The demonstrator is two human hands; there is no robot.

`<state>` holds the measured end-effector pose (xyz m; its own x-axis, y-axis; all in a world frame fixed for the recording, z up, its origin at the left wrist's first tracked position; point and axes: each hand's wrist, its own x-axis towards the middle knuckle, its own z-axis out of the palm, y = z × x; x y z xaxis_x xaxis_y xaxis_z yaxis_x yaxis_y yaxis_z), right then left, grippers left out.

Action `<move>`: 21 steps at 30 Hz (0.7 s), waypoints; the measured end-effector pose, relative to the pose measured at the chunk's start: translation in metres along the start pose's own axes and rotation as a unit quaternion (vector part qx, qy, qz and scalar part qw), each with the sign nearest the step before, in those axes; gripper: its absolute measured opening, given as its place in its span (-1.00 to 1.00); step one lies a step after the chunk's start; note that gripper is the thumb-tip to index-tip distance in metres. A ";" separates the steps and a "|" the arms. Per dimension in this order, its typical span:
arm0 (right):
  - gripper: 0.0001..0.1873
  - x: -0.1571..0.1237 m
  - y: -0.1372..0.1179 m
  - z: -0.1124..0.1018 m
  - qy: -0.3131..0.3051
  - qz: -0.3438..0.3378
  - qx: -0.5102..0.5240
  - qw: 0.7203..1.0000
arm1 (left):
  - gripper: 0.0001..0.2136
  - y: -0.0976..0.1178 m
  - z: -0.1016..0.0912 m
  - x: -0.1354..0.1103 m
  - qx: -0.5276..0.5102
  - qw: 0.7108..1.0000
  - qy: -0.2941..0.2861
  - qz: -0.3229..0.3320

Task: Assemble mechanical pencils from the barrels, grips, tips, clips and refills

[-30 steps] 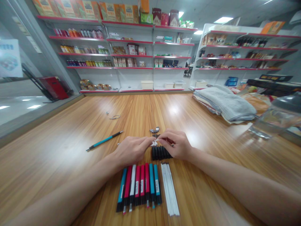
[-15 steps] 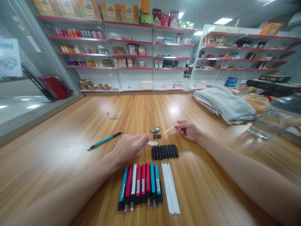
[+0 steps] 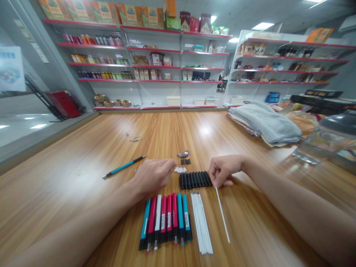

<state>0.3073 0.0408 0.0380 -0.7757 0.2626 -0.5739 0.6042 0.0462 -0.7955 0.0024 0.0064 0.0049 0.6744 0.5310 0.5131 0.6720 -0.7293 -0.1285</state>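
Note:
My right hand [image 3: 224,170] pinches the top end of a thin white refill tube [image 3: 222,215], which lies slanted on the wooden table [image 3: 83,185], apart from the bundle of white tubes [image 3: 200,222]. My left hand [image 3: 154,174] rests curled on the table, its fingertips at a small cluster of white pen tips [image 3: 180,170]. Between the hands lies a row of black pen grips [image 3: 195,179]. In front of me is a row of red, teal and white pen barrels [image 3: 166,219]. Small metal parts [image 3: 183,154] and dark pieces [image 3: 185,161] lie just beyond.
An assembled teal pen [image 3: 124,167] lies to the left. Folded striped cloths [image 3: 264,124] and a clear container with a dark lid [image 3: 328,141] are at the right. Store shelves [image 3: 155,63] with goods stand behind the table.
My right hand lifted a white tube away from the tips, swung right, then came down toward me and laid the tube beside the bundle. My left hand stayed put.

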 end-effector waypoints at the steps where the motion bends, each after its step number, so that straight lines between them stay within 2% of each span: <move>1: -0.64 0.000 -0.001 0.001 0.001 0.005 -0.001 1.000 | -0.87 0.000 0.000 0.000 0.000 1.000 0.000 0.000; 8: -0.63 -0.003 -0.002 0.006 0.034 0.023 -0.006 0.999 | -0.86 0.001 -0.002 0.001 -0.001 1.000 -0.003 0.003; 12: -0.61 -0.003 -0.003 0.006 0.026 0.034 -0.003 0.999 | -0.85 0.001 -0.003 0.001 -0.004 1.000 0.001 0.003; 17: -0.58 -0.003 -0.001 0.005 0.019 0.007 0.031 0.999 | -0.85 0.002 -0.003 0.001 -0.008 1.000 -0.002 0.003; 21: -0.65 -0.005 0.002 0.003 0.036 0.004 0.051 0.998 | -0.84 0.001 -0.003 0.001 -0.010 1.000 0.000 0.004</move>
<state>0.3115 0.0369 0.0387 -0.7537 0.3317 -0.5674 0.5854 -0.0537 -0.8090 0.0032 0.0047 0.0082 0.6797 0.5258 0.5114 0.6606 -0.7419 -0.1152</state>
